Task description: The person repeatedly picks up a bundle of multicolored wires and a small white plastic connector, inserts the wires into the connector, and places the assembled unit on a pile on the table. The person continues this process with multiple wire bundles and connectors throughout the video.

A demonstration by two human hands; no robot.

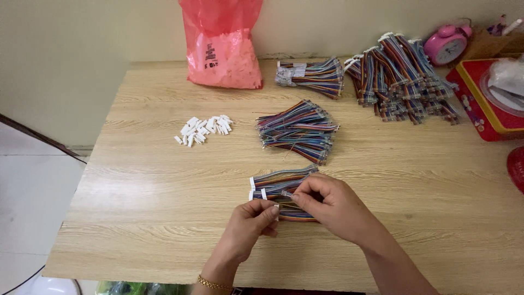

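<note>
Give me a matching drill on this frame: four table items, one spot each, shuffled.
Things:
1. red plastic bag
2. white connector pile
3. pink alarm clock
4. right hand

Places:
A. far right corner
B. near edge, pinching coloured wires
C. far edge, against the wall
D. left of the middle loose wire bundle

Pairs: 1-C, 2-D, 3-A, 4-B

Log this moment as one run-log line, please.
left hand: pinching white connector end | right hand: gripping multicoloured ribbon wire bundle | loose white plastic connectors: apart, on wooden table
</note>
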